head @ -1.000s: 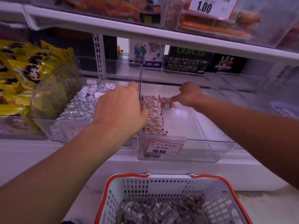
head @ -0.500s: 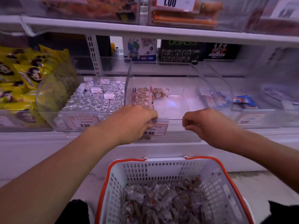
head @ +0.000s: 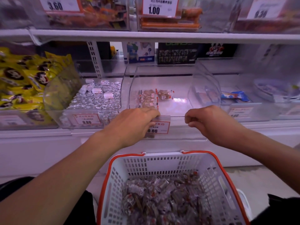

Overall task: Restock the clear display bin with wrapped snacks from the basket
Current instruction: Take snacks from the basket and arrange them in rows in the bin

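Both hands' fingers at bin rim.

- You face a white shop shelving unit, whose upper shelf edge runs across the whole view.
- Above that edge you see clear bins with orange packets and three white price cards, reading 3.60, 1.00 and a blurred third.
- A perforated white upright stands behind the lower shelf, left of centre.
- At the far left you have yellow snack bags; just beside them sits a bin of silver-wrapped sweets.
- Behind the lower shelf, dark and pale boxes stand in a row.
- Pale floor shows at lower right.
- The light is soft, with a purplish cast.
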Demonstrator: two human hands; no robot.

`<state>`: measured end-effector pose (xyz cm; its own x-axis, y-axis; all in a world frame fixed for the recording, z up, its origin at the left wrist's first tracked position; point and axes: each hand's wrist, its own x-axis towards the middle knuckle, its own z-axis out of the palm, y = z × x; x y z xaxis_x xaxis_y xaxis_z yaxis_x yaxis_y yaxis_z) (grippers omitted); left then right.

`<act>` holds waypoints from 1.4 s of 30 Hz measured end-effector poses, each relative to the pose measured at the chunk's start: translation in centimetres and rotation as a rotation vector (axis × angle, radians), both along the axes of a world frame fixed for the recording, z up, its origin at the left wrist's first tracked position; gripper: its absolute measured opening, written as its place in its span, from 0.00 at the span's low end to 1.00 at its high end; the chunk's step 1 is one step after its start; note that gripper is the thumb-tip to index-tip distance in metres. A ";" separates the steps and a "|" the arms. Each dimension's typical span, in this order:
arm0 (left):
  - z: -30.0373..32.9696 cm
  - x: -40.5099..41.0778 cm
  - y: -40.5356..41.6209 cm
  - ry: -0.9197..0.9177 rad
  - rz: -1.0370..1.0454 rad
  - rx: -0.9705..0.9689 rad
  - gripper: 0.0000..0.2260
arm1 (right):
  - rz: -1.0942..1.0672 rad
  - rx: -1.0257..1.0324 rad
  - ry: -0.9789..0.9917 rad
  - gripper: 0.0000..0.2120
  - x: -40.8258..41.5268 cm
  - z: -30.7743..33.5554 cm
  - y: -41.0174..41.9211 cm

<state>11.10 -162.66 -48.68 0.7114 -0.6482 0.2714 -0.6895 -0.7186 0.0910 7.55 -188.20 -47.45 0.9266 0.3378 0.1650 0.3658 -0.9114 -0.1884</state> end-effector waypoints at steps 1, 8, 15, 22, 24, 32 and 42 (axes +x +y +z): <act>0.1 -0.2 -0.2 -0.012 -0.008 -0.007 0.15 | -0.003 0.025 0.009 0.03 -0.1 0.2 -0.2; 0.1 -1.0 -0.9 0.011 -0.010 -0.022 0.14 | -0.001 0.013 -0.005 0.09 -0.9 0.0 -0.4; -2.1 -2.9 -1.3 -0.457 -0.127 -0.354 0.03 | 0.311 -0.122 -0.394 0.06 -4.7 -3.8 2.8; -16.5 -3.5 -0.4 0.525 0.225 0.318 0.14 | 0.202 -0.585 0.978 0.22 -5.8 -19.9 1.3; -22.3 -5.6 0.5 0.897 0.440 0.219 0.20 | 0.078 -0.416 1.072 0.29 -6.7 -23.9 0.0; -36.1 -12.3 -1.6 1.528 1.099 -0.362 0.48 | -0.619 0.221 1.090 0.62 -9.3 -36.7 3.4; -37.7 -10.9 -3.2 1.353 0.991 -0.093 0.34 | -0.272 -0.027 0.900 0.59 -8.8 -40.1 5.1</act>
<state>0.20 -165.82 -86.34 0.5449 0.1445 -0.8260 0.5993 -0.7561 0.2631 -1.28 -183.12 -87.52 0.7496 0.0842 -0.6565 -0.1335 -0.9522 -0.2746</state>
